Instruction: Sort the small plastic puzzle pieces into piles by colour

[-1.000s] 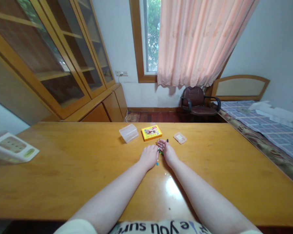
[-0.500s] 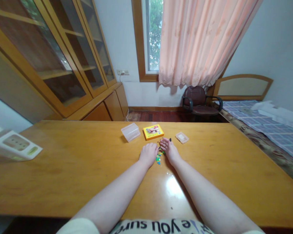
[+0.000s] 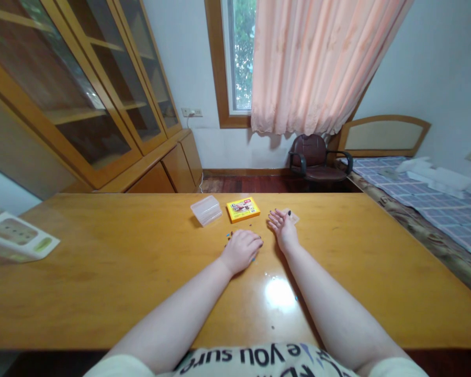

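Your left hand: palm down on the long, glossy, honey-brown wooden table [image 3: 121,277], fingers bent [image 3: 241,251]; what lies under the palm is hidden, so whether you are gripping anything can't be made out.
Your right hand: fingers slack and slightly parted, palm bared toward the left, grip unclosed [image 3: 283,233].
Small coloured pieces: little blue and dark bits [image 3: 228,235] on the wood, just beyond your left knuckles; too small to tell their shape.
Blue piece: a single bit [image 3: 253,259] right at the thumb side of your left hand.
Yellow box: flat rectangular printed carton [image 3: 243,210], lying beyond your left hand, apart from it.
Clear container: transparent plastic box [image 3: 206,211], just left of the carton.
Clear tray: small, shallow, see-through plastic piece [image 3: 294,217], partly hidden behind your right fingers.
Far left: white boxy object with a grey-beige panel [image 3: 21,238], well apart from both your hands.
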Available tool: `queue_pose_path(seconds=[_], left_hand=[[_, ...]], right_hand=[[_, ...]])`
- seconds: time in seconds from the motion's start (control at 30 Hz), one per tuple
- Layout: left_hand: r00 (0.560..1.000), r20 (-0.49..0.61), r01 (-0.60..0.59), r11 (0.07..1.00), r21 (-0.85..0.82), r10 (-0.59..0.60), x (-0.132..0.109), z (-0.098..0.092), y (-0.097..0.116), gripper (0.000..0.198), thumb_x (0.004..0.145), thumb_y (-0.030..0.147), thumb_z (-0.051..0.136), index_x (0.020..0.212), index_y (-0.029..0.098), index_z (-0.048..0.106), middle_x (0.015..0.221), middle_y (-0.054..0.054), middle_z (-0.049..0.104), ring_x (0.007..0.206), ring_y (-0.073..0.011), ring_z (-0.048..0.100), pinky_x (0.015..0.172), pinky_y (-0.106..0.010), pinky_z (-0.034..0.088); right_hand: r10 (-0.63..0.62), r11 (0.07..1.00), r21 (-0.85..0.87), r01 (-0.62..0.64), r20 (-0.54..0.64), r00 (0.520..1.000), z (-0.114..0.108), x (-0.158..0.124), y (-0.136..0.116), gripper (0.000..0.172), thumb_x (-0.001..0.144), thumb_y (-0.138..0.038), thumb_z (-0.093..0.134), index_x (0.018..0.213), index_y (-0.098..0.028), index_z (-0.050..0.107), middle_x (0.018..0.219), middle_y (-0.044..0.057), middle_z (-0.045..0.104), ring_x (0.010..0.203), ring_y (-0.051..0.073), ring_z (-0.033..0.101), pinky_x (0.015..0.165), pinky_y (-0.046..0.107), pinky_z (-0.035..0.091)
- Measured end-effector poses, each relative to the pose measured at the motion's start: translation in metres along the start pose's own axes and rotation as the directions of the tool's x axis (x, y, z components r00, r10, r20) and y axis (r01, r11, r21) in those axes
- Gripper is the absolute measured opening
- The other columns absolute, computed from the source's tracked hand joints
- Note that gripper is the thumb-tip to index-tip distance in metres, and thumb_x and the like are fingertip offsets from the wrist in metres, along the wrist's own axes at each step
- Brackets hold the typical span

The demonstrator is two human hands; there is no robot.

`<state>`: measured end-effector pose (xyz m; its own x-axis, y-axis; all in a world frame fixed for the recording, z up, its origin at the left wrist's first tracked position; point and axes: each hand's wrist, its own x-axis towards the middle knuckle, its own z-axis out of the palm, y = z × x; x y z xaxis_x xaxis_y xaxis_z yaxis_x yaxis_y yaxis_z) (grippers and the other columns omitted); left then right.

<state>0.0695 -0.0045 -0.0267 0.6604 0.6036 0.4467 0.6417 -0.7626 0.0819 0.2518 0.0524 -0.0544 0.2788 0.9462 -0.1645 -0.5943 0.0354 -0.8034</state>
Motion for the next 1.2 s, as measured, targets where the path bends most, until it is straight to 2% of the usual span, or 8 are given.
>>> queue_pose_path(seconds=[0.1,0.4,0.53,0.6,0.7,0.87,1.0,1.2], left_hand=[[0.991,0.111,-0.086,0.995,0.054,0.079,-0.001,0.000,0.006,0.024,0.094,0.027,0.039,0.098,0.022,0.063,0.086,-0.004,0.067,0.080,-0.0172,0.058,0.072,-0.031,0.039],[0.967,0.131,0.204,0.972,0.116,-0.219,0.006,-0.007,-0.004,0.028,0.091,0.037,0.044,0.085,0.018,0.063,0.084,-0.008,0.066,0.084,-0.0217,0.058,0.075,-0.035,0.040],[0.962,0.181,-0.193,0.977,-0.088,0.206,0.000,-0.018,0.028,0.029,0.090,0.036,0.042,0.105,0.021,0.062,0.111,-0.007,0.065,0.106,-0.0225,0.054,0.094,-0.040,0.036],[0.847,0.221,-0.430,0.868,-0.246,0.483,-0.008,-0.019,0.052,0.037,0.089,0.041,0.042,0.119,0.024,0.055,0.128,-0.004,0.057,0.122,-0.0214,0.045,0.105,-0.041,0.028],[0.721,0.298,-0.521,0.773,-0.362,0.626,-0.018,-0.015,0.084,0.051,0.087,0.046,0.043,0.132,0.022,0.045,0.138,-0.003,0.049,0.131,-0.0185,0.037,0.112,-0.038,0.021],[0.741,0.429,-0.386,0.850,-0.358,0.517,-0.022,-0.003,0.089,0.064,0.089,0.049,0.038,0.142,0.013,0.029,0.144,-0.009,0.039,0.135,-0.0209,0.031,0.115,-0.040,0.015],[0.850,0.487,-0.124,0.974,-0.188,0.202,-0.026,0.000,0.060,0.071,0.087,0.055,0.039,0.143,0.012,0.027,0.148,-0.014,0.030,0.136,-0.0270,0.028,0.113,-0.047,0.015],[0.900,0.428,0.098,0.995,-0.022,-0.079,-0.035,-0.015,0.007,0.068,0.083,0.053,0.050,0.142,0.026,0.030,0.149,-0.009,0.031,0.138,-0.0288,0.024,0.112,-0.053,0.012]], right_hand=[[-0.017,0.999,0.042,0.019,-0.055,0.998,-0.003,0.002,-0.013,0.037,0.091,-0.049,0.034,0.092,-0.022,0.060,0.100,0.006,0.068,0.092,0.017,0.064,0.079,0.031,0.050],[0.002,0.999,0.050,0.004,-0.120,0.993,-0.006,0.002,-0.024,0.040,0.093,-0.048,0.030,0.092,-0.021,0.059,0.101,0.006,0.067,0.084,0.016,0.064,0.068,0.028,0.051],[-0.010,0.999,0.047,0.015,-0.110,0.994,-0.006,0.003,-0.023,0.038,0.092,-0.047,0.031,0.092,-0.021,0.059,0.099,0.006,0.067,0.079,0.015,0.064,0.064,0.027,0.051],[0.001,0.999,0.051,0.005,-0.114,0.993,-0.006,0.003,-0.024,0.038,0.092,-0.047,0.031,0.092,-0.021,0.059,0.099,0.006,0.067,0.078,0.015,0.064,0.062,0.026,0.050],[0.019,0.999,0.053,-0.013,-0.120,0.993,-0.007,0.004,-0.025,0.039,0.093,-0.047,0.030,0.093,-0.021,0.058,0.101,0.006,0.067,0.077,0.015,0.064,0.061,0.026,0.051],[0.011,0.999,0.048,-0.005,-0.121,0.993,-0.009,0.005,-0.026,0.039,0.092,-0.048,0.030,0.093,-0.021,0.058,0.100,0.006,0.067,0.076,0.014,0.064,0.061,0.025,0.051],[0.009,1.000,0.019,-0.007,-0.087,0.996,-0.009,0.005,-0.022,0.037,0.091,-0.050,0.034,0.093,-0.021,0.058,0.096,0.005,0.069,0.072,0.015,0.065,0.058,0.025,0.051],[0.066,0.992,-0.112,-0.054,0.114,0.991,0.002,0.000,0.006,0.040,0.084,-0.056,0.045,0.087,-0.019,0.062,0.081,0.006,0.070,0.064,0.017,0.065,0.059,0.031,0.051]])
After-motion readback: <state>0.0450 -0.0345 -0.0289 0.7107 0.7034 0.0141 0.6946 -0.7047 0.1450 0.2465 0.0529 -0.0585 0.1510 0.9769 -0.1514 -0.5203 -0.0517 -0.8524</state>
